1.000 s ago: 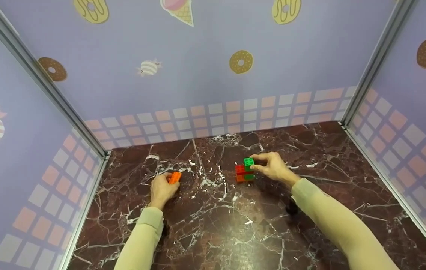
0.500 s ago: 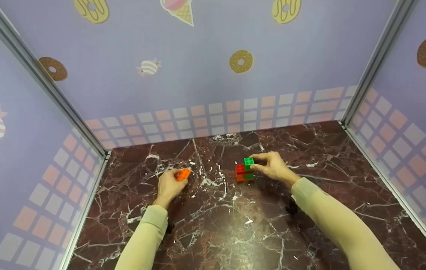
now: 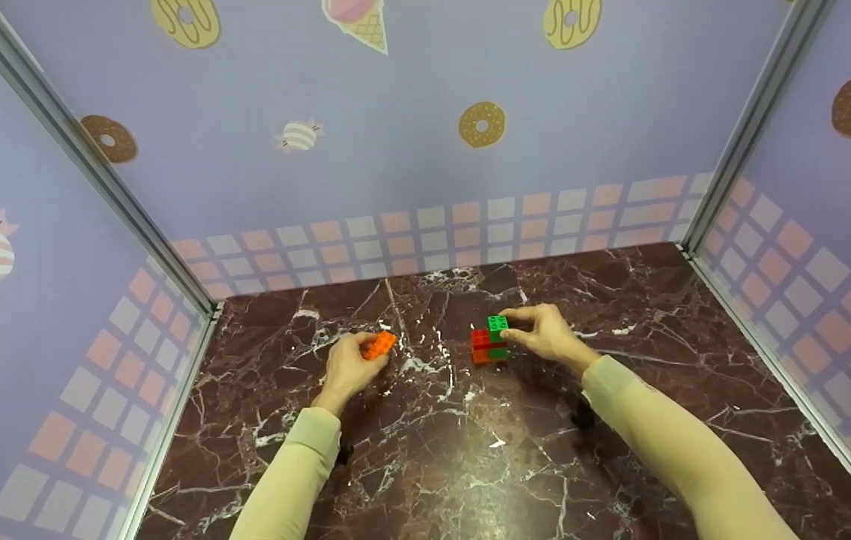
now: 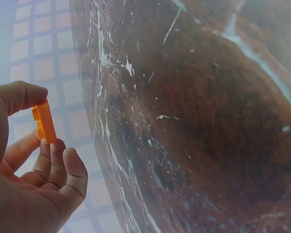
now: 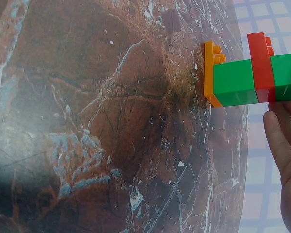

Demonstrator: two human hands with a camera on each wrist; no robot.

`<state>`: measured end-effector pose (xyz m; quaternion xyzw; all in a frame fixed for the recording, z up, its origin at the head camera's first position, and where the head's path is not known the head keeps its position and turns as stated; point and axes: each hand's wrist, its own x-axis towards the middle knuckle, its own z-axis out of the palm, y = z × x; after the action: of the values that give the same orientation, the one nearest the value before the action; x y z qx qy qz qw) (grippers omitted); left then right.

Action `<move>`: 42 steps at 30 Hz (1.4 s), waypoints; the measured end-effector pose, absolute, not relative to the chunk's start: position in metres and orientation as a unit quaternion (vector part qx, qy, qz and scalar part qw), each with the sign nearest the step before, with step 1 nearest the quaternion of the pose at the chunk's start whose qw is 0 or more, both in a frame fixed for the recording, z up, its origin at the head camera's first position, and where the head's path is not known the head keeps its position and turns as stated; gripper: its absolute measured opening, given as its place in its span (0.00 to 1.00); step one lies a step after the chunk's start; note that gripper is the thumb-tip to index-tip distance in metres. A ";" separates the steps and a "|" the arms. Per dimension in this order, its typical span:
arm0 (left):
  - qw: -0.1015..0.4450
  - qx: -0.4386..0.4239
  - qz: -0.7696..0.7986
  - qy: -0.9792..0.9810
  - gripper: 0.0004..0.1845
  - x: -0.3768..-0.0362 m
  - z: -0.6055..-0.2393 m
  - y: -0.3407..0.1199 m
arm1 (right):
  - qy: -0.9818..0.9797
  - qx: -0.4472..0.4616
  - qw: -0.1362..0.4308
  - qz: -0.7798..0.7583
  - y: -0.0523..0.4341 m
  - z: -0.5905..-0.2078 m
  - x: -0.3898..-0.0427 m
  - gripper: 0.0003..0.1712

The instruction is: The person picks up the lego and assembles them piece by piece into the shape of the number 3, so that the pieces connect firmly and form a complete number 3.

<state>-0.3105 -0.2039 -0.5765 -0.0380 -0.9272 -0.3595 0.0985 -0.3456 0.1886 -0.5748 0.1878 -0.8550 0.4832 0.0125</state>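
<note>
On the bench [image 3: 470, 450], a dark red-brown marble slab with white veining and a glossy face, the left hand [image 3: 348, 369] pinches a flat orange brick [image 3: 379, 345] between thumb and fingertips, raised just off the surface left of centre. The brick is a thin studded plastic plate, seen edge-on in the left wrist view [image 4: 44, 122]. The right hand [image 3: 549, 335] holds a stack [image 3: 490, 341] near the bench centre, fingers curled round its right side. The stack stands on the marble: an orange plate at the base, then green, red and green blocks, smooth, square-edged, studded on top. Brick and stack are apart. Lilac walls [image 3: 410, 142] printed with doughnuts and a tile pattern enclose the bench.
</note>
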 end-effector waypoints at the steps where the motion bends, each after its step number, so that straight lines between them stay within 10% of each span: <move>1: 0.098 -0.041 -0.359 -0.927 0.24 -0.311 -0.576 -0.203 | -0.856 0.189 0.015 0.481 0.189 -0.575 -0.346 0.20; 42: 0.083 -0.128 -0.356 -0.922 0.24 -0.313 -0.559 -0.153 | -0.855 0.195 0.017 0.481 0.189 -0.574 -0.345 0.19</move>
<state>-0.3133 -0.1527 -0.5591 -0.1276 -0.9220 -0.3562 0.0828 -0.3454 0.1893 -0.5744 0.1945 -0.8549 0.4806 0.0173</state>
